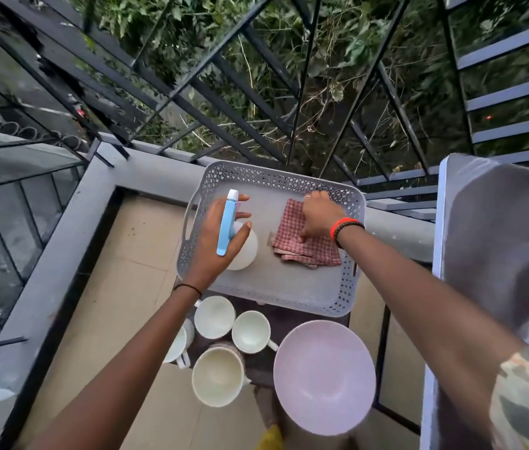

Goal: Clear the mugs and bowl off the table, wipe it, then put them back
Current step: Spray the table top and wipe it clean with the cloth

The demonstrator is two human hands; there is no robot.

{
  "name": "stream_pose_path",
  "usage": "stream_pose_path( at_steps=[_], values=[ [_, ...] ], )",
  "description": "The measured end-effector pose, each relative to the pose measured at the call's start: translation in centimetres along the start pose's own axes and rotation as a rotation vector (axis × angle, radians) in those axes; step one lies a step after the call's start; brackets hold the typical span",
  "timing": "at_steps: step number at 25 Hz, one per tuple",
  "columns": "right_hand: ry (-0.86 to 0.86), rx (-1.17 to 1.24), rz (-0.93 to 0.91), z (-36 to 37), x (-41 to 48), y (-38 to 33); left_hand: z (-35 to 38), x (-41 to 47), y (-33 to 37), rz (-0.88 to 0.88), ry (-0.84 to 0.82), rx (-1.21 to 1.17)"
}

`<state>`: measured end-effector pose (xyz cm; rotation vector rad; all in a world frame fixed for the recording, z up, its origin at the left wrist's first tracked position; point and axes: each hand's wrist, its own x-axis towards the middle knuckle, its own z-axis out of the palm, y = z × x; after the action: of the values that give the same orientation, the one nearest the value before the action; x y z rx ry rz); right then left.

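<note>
On the railed balcony, centre frame, your left hand (214, 245) grips the spray bottle (226, 222), your right hand (320, 216) gathers the checked cloth (308, 251) from the grey tray (276, 287); mugs (250, 331) and bowl (325, 378) wait lower centre, so lift both supplies out to wipe

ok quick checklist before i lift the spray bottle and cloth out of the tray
1. Left hand grips the spray bottle: ok.
2. Right hand has hold of the cloth: cannot tell; it rests on it.
3. Tray sits steady: cannot tell; its support is hidden.
4. Mugs off the table: not ok; four are on it.
5. Bowl off the table: not ok.
</note>
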<state>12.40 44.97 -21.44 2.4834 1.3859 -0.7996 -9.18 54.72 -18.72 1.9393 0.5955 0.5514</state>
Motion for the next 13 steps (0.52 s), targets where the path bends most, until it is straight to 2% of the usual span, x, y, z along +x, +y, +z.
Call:
stream_pose_path(
  at_steps=[3,7,13],
  values=[
    [-0.034,0.012,0.003,-0.6,0.6,0.4,0.0,0.0,-0.8,0.039,-0.01,0.058],
    [-0.082,0.098,-0.013,-1.4,0.8,0.7,0.0,0.0,-0.5,-0.003,-0.008,0.006],
    [-0.188,0.372,0.009,-1.8,-3.0,1.6,0.6,0.1,0.4,-0.039,0.076,0.023]
  ],
)
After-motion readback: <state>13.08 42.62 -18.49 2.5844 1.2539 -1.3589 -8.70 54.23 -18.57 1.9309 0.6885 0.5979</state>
